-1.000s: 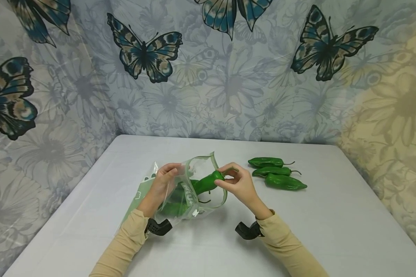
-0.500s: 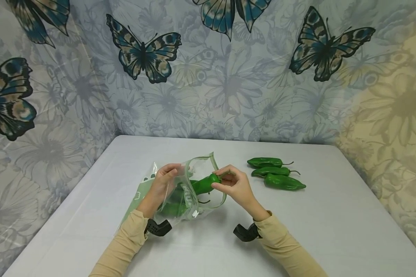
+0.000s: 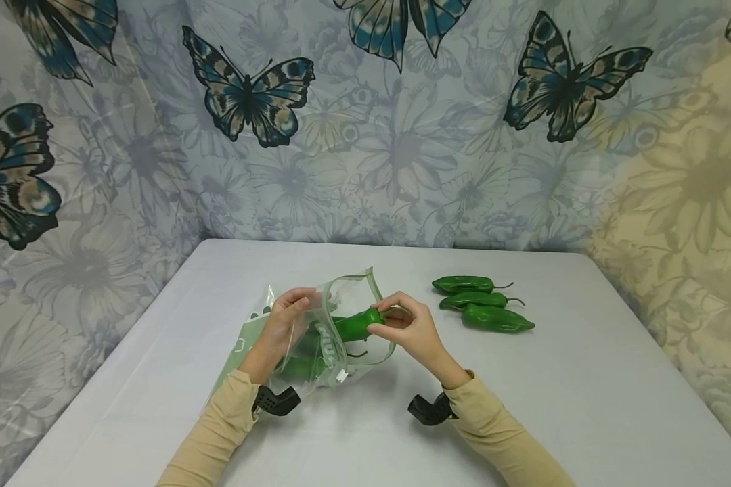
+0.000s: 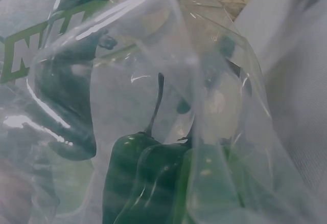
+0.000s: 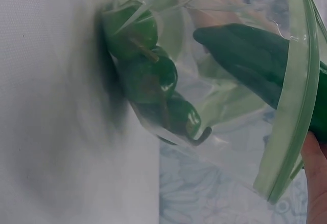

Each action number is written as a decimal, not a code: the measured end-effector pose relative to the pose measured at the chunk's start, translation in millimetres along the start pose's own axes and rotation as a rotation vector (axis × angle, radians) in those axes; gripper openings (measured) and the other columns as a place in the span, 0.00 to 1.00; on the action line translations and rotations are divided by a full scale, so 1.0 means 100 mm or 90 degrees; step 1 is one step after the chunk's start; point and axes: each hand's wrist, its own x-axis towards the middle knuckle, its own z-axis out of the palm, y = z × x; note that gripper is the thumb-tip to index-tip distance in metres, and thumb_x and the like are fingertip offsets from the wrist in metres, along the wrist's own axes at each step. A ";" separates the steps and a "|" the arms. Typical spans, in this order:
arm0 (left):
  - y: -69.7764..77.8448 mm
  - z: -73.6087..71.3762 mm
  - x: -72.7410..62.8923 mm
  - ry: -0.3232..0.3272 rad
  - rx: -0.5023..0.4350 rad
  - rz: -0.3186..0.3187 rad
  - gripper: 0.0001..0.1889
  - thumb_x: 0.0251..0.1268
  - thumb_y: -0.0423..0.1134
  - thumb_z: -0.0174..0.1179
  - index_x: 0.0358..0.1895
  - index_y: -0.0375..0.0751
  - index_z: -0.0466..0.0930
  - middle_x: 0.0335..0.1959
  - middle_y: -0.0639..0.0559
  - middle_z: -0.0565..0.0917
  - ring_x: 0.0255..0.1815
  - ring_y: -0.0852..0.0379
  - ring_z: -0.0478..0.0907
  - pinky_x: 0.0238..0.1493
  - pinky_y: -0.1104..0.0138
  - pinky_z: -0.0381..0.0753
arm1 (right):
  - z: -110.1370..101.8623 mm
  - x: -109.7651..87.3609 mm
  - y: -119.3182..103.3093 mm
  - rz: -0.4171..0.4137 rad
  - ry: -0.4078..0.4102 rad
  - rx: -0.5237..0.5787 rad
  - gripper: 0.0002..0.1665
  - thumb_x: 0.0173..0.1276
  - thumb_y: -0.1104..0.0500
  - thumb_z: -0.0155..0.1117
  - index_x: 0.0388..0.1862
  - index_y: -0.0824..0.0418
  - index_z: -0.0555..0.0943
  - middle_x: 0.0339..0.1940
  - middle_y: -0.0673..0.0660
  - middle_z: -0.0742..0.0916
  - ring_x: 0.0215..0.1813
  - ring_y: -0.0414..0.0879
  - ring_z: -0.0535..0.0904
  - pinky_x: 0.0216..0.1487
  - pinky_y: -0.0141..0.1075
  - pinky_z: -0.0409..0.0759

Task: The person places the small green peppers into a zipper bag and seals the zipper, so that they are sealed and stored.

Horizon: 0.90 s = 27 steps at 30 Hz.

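1. The clear zip bag (image 3: 317,338), left of frame centre on the table (image 3: 585,406), looks thin, limp and slick. It is best held at the stiffer green zip rim (image 5: 291,106), where the left hand (image 3: 283,325) pinches one side of its mouth.
2. The peppers already inside (image 4: 153,178) seem light but firm.
3. The pepper (image 3: 356,325) at frame centre is glossy and smooth. The right hand (image 3: 411,328) grips its stem end, its tip already inside the mouth.
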 end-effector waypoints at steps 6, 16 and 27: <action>0.00 0.00 0.01 0.009 0.024 0.007 0.06 0.56 0.35 0.61 0.37 0.45 0.83 0.36 0.56 0.80 0.38 0.65 0.75 0.38 0.77 0.72 | 0.03 0.00 -0.11 0.020 -0.003 -0.010 0.14 0.48 0.81 0.62 0.33 0.74 0.72 0.38 0.70 0.79 0.39 0.48 0.79 0.40 0.40 0.77; 0.00 -0.03 0.01 0.013 0.050 0.007 0.06 0.56 0.38 0.62 0.37 0.47 0.83 0.36 0.57 0.80 0.39 0.65 0.74 0.39 0.76 0.72 | 0.06 -0.01 -0.18 0.011 -0.005 -0.019 0.13 0.48 0.82 0.61 0.31 0.75 0.71 0.38 0.71 0.78 0.41 0.48 0.79 0.42 0.41 0.76; 0.00 -0.02 0.00 0.002 0.044 0.016 0.06 0.58 0.37 0.60 0.38 0.47 0.83 0.36 0.57 0.81 0.41 0.63 0.74 0.45 0.73 0.70 | 0.12 -0.03 -0.14 0.024 -0.034 -0.014 0.13 0.50 0.79 0.63 0.34 0.74 0.72 0.39 0.69 0.78 0.40 0.53 0.79 0.41 0.43 0.77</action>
